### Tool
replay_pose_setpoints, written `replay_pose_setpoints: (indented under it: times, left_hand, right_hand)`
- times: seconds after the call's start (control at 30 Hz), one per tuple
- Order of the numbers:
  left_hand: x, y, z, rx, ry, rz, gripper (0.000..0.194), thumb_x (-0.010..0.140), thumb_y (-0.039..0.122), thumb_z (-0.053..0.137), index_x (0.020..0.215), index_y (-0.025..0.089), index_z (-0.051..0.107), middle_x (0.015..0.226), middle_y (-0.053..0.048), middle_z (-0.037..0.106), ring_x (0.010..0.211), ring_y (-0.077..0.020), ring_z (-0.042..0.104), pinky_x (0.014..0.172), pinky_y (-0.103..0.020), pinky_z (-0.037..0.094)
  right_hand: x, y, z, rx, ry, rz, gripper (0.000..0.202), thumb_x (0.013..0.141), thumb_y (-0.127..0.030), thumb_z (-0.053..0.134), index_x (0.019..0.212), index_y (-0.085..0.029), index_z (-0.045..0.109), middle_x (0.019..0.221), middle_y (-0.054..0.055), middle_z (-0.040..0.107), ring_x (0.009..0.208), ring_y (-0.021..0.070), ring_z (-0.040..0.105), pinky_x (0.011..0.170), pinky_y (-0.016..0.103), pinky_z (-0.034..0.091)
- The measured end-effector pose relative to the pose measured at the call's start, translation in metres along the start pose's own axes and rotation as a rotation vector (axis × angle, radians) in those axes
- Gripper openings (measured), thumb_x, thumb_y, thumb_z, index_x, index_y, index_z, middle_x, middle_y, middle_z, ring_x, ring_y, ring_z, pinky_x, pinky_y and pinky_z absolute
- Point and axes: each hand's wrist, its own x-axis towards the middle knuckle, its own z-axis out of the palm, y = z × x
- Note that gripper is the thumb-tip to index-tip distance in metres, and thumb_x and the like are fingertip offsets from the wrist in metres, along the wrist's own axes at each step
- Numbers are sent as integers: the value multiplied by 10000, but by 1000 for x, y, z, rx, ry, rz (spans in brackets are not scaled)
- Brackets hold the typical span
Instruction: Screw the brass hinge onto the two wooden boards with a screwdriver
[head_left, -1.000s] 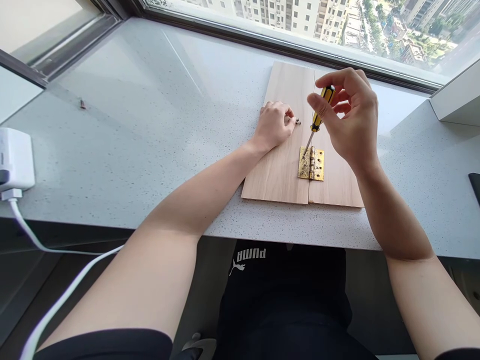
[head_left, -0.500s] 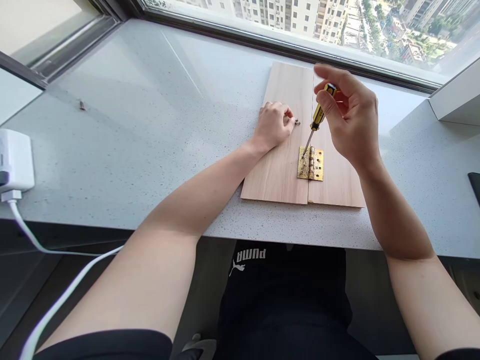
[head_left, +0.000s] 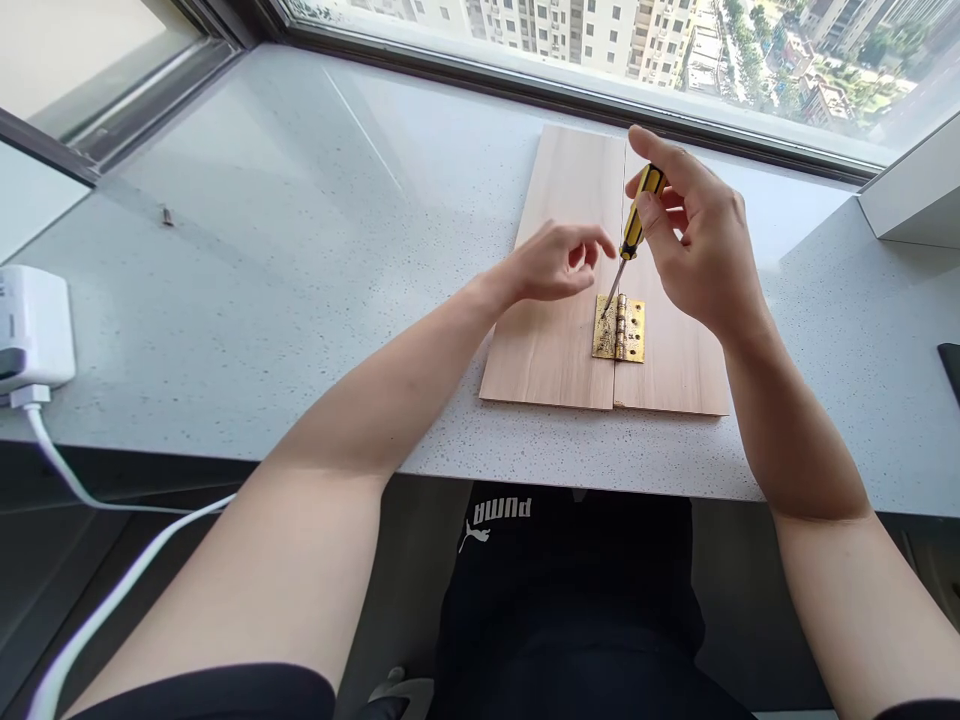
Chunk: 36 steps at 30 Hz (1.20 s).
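While the right hand (head_left: 701,240) pinches a slim screwdriver (head_left: 634,225) by its yellow-and-black striped handle between thumb and fingers, the thin metal shaft slants down and left so its tip meets the upper corner of the left leaf of a brass hinge (head_left: 619,328). That hinge, a small rectangular plate with a raised knuckle down its middle and a worn, mottled shine, lies flat across the seam between two pale wood-grain boards (head_left: 559,330) set side by side on a speckled grey stone sill (head_left: 300,260). Just left of the shaft, the left hand (head_left: 559,265) hovers above the left board, fingers loosely curled and half open, holding nothing that can be seen. Far to the left a white, glossy, rounded charger block (head_left: 34,325) rests on the sill's edge, its smooth white cable (head_left: 112,600) trailing down. A tiny dark screw (head_left: 166,214) lies well apart on the stone.
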Motion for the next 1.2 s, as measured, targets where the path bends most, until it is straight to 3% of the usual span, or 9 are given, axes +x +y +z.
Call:
replay_pose_setpoints:
  times: [0.1,0.2,0.33,0.53,0.77,0.87,1.03,1.2]
  left_hand:
    - [-3,1,-1,-99,-190,102,357,776,133,765,1103,244,855,813,-18,743,691,-210,650,717,-371,585]
    - [-5,4,-1,-165,-245,137,291,736,136,788,1001,232,858,741,-9,715,616,-184,591,636,-344,523]
    - [-4,9,-6,-236,-319,110,177,775,175,829,935,236,873,731,-8,710,613,-167,596,618,-318,505]
    - [1,9,-14,-279,-476,88,175,840,264,869,992,286,952,829,-53,798,743,-219,716,660,-328,562]
    - [2,6,-10,-202,-444,78,76,867,300,937,941,297,951,812,-23,825,730,-204,748,771,-351,615]
    - [2,9,-10,-168,-409,78,75,835,261,983,888,282,934,758,-13,792,688,-194,729,768,-365,623]
    - [2,14,-11,-170,-412,52,148,827,258,997,795,256,853,750,-14,757,667,-194,708,699,-351,598]
    - [2,16,-6,-129,-421,106,203,887,303,867,750,266,722,744,-22,698,677,-208,667,672,-369,546]
  right_hand:
    - [-1,-3,0,12,-47,21,380,1177,-419,602,1555,-419,644,1276,72,836,1080,276,806,946,435,713]
    - [-5,-7,1,10,-76,-8,401,1138,-360,662,1531,-426,629,1377,66,803,1097,260,796,889,397,700]
    - [-8,-7,3,-39,-56,-13,413,1099,-350,742,1492,-435,647,1351,58,768,977,239,762,896,405,708]
    - [-9,5,7,-64,-85,0,461,1179,-381,578,1636,-424,541,1176,69,758,905,266,729,980,489,704]
    - [-9,-8,-3,-57,-94,-14,487,1180,-471,583,1657,-430,496,1187,76,772,947,289,750,955,506,702]
    - [-8,-24,-12,-56,-28,11,463,1191,-466,558,1645,-448,473,1240,72,762,1044,284,775,910,447,704]
    - [-4,-38,-21,10,190,-148,391,1202,-448,472,1592,-433,454,1559,100,651,1127,274,752,868,431,675]
    - [4,-26,-24,56,262,-235,424,1198,-596,419,1573,-398,435,1143,70,680,961,275,741,838,469,657]
